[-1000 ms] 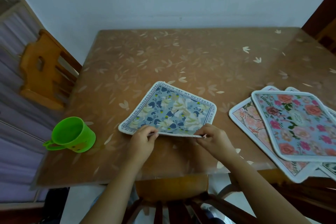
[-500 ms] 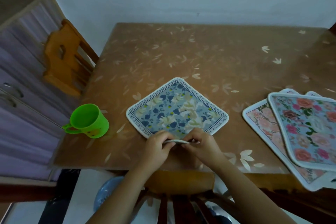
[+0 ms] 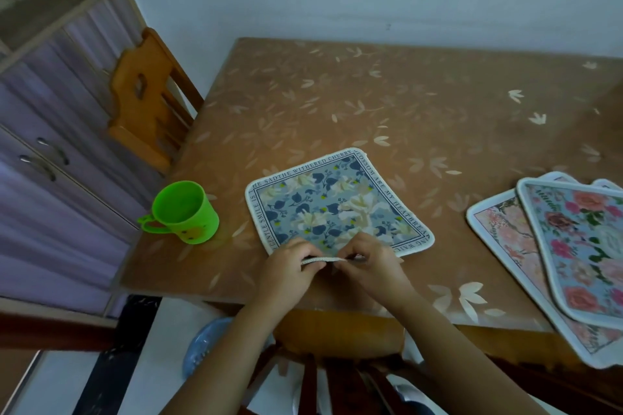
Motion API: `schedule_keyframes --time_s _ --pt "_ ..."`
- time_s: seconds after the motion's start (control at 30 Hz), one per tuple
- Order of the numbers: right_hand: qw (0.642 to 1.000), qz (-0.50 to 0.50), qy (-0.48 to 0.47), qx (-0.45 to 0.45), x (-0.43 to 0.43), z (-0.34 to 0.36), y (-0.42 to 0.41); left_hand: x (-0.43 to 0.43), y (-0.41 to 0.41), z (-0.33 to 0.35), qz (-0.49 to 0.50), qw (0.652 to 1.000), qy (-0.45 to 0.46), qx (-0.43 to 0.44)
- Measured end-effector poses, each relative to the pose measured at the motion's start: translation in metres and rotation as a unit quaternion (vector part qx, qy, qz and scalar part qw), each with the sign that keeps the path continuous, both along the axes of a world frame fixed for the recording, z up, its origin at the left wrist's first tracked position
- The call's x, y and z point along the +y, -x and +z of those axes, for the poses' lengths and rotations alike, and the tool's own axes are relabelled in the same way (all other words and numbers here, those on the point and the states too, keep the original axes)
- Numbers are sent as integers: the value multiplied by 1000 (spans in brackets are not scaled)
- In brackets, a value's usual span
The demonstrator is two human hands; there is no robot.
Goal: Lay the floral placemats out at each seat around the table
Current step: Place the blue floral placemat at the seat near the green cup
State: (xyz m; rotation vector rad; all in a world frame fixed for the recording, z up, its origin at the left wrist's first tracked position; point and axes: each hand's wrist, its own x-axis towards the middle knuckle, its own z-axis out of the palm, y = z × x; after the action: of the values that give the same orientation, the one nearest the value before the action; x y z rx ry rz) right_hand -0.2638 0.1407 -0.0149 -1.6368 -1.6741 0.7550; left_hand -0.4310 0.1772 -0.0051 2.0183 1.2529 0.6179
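Hands (image 3: 337, 263) closer; one placemat (image 3: 337, 205) (blue).

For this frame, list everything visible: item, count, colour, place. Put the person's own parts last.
blue floral placemat with lettered border: 1, blue and cream, near table edge, its near edge pinched up
pink floral placemats: at least 3, pink and pale blue, overlapping stack at right
green plastic mug: 1, green, left of the blue mat
brown leaf-patterned table: 1, against the wall
wooden chair: 1, orange-brown, at the table's left side
purple cabinet: 1, far left
left hand: gripping the mat's near edge
right hand: gripping the same edge
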Motion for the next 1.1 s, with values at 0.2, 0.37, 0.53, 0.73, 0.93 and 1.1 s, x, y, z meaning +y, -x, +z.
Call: schedule_keyframes --time_s 0.2,0.37,0.53,0.73,0.93,1.1 --pt "999 -38 10 12 3 7 -24 10 10 16 60 996 -6 -64" --pt "995 -98 -31 17 17 36 -51 31 11 48 84 990 -22 -112" --pt "990 -114 -76 -10 29 72 -72 55 10 86 77 989 -20 -125" --pt "988 -112 -89 -58 38 109 -92 73 -1 130 33 990 -31 -131" --pt "979 -117 -129 -104 39 149 -103 81 -10 160 19 990 -7 -140" --pt "977 -81 -128 -152 35 178 -112 94 -6 180 -1 994 16 -108"
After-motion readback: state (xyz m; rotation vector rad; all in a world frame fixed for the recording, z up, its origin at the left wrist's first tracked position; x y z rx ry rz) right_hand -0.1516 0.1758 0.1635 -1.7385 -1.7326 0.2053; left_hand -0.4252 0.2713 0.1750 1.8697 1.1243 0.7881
